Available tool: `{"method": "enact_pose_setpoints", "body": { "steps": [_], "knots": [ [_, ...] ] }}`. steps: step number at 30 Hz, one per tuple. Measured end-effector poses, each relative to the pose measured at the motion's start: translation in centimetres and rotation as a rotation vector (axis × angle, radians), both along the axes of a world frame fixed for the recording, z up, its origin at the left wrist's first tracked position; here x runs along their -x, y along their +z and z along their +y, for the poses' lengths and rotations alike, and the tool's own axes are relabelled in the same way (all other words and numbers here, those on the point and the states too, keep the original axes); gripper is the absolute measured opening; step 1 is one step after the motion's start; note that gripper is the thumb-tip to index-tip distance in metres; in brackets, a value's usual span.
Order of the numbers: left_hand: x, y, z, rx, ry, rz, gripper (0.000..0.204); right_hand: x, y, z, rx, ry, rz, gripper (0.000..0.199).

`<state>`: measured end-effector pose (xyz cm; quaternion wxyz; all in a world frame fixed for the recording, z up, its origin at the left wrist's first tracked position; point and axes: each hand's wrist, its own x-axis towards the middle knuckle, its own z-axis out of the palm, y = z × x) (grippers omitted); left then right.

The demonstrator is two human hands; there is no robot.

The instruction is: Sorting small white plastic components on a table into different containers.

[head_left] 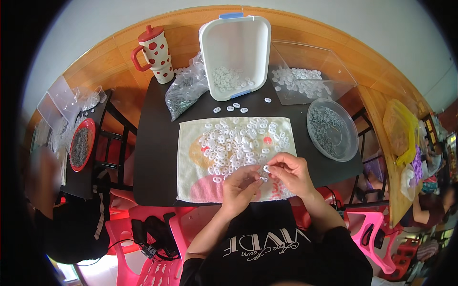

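Note:
Between the thumb and fingertips of my right hand (292,175) is a small white oval plastic piece (266,168). My left hand (241,188) is just left of it, fingers curled together in a pinch; whatever they hold is too small to make out. Both hands are over the near edge of a cream and pink towel (191,186). A loose pile of white oval pieces with two holes (234,148) is spread across the towel, right up to my fingers.
Behind the towel stands a white bin (205,52) with more white pieces inside. A bag of dark small parts (183,95) and a spotted tumbler (160,59) are left; a clear box (329,90) and round tub of grey parts (355,138) are right. Another person sits at far left.

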<state>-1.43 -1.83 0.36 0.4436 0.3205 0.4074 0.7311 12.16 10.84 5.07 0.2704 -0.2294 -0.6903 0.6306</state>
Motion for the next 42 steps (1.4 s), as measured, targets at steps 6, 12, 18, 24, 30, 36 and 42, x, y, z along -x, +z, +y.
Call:
{"method": "enact_pose_setpoints", "body": {
  "steps": [6, 12, 18, 24, 30, 36, 42],
  "knots": [
    [0.1, 0.4, -0.2, 0.005, -0.01, -0.013, 0.038, 0.1, -0.4, 0.0, -0.062, 0.075, 0.045, 0.008],
    [0.1, 0.3, -0.2, -0.011, -0.013, -0.024, 0.036, 0.5, -0.7, 0.2, -0.167, 0.097, 0.13, 0.011],
    [0.2, -0.1, -0.1, -0.023, 0.022, -0.041, 0.034, 0.7, -0.4, 0.1, -0.244, 0.138, 0.135, 0.013],
    [0.2, 0.0, -0.2, 0.011, 0.063, 0.026, 0.029, 0.5, -0.5, -0.2, -0.31, 0.126, 0.087, 0.017],
    [0.1, 0.0, -0.3, 0.028, 0.057, 0.047, 0.03, 0.3, -0.5, 0.1, -0.41, 0.154, 0.1, 0.019],
    [-0.3, -0.4, 0.2, 0.105, 0.075, 0.202, 0.029, -0.2, -1.3, 0.5, -0.443, 0.159, 0.09, 0.019],
    [-0.8, -0.4, 0.7, 0.093, 0.206, 0.592, 0.027, -0.6, -2.3, 0.7, -0.542, 0.127, 0.078, 0.016]
  ]
}}
